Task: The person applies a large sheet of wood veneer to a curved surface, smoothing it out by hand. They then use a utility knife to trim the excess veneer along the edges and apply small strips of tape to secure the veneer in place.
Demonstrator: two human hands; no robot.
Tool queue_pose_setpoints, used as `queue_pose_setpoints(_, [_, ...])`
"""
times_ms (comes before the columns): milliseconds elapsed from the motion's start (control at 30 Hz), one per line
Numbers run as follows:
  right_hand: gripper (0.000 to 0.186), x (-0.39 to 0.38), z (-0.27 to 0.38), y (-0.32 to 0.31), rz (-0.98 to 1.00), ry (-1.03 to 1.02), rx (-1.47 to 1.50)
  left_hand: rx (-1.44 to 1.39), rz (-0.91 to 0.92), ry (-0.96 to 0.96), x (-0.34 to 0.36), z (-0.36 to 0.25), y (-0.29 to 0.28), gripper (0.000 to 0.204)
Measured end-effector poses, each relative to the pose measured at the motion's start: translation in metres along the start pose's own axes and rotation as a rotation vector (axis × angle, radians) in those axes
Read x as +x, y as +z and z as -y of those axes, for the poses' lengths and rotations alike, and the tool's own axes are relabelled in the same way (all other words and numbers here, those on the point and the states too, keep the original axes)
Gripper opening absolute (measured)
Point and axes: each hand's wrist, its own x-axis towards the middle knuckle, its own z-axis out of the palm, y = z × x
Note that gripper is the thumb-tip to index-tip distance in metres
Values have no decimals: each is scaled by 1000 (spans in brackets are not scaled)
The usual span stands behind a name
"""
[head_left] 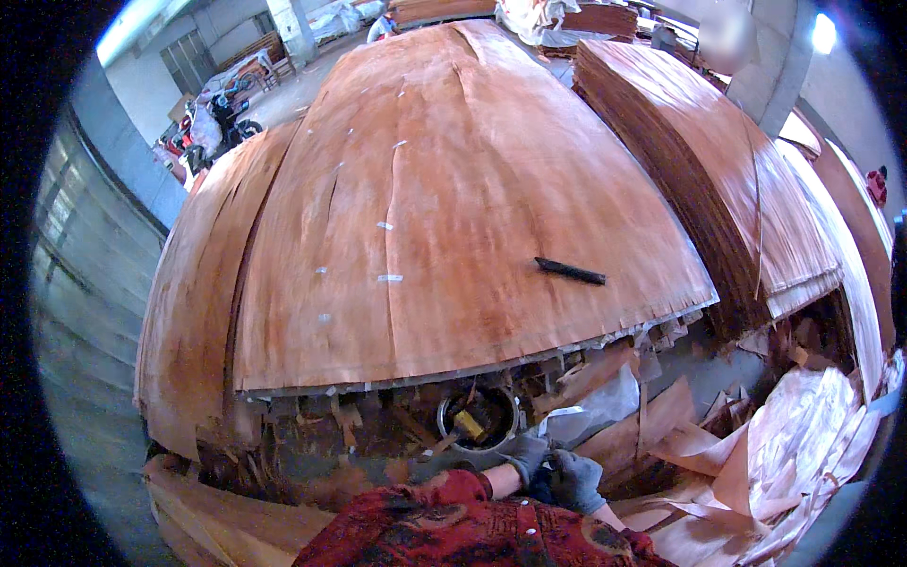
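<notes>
Both gloved hands meet low, left hand [525, 455] beside right hand [574, 477], fingers curled together, grip unclear. The tin [477, 419] lies just at 10 o'clock, nearer the left.

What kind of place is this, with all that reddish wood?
Probably a veneer or plywood workshop. A wide veneer sheet patched with bits of tape lies on top of a stack, another tall veneer stack stands beside it, and torn scraps litter the floor of a concrete hall.
</notes>
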Motion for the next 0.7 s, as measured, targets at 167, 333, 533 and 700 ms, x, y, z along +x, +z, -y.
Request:
queue_pose_setpoints(167, [29, 10, -7, 1, -40, 263, 675, -355, 461, -154, -3, 53, -12, 36])
queue_pose_setpoints(333, [37, 40, -8, -17, 73, 566, 940, 753, 730, 134, -30, -40, -109, 41])
queue_pose_setpoints(533, [57, 72, 33, -32, 308, 506, 1123, -262, 251, -90, -48, -72, -157, 28])
queue_pose_setpoints(700, [63, 83, 43, -13, 459, 432, 1226, -165, 182, -53, -31, -84, -157, 25])
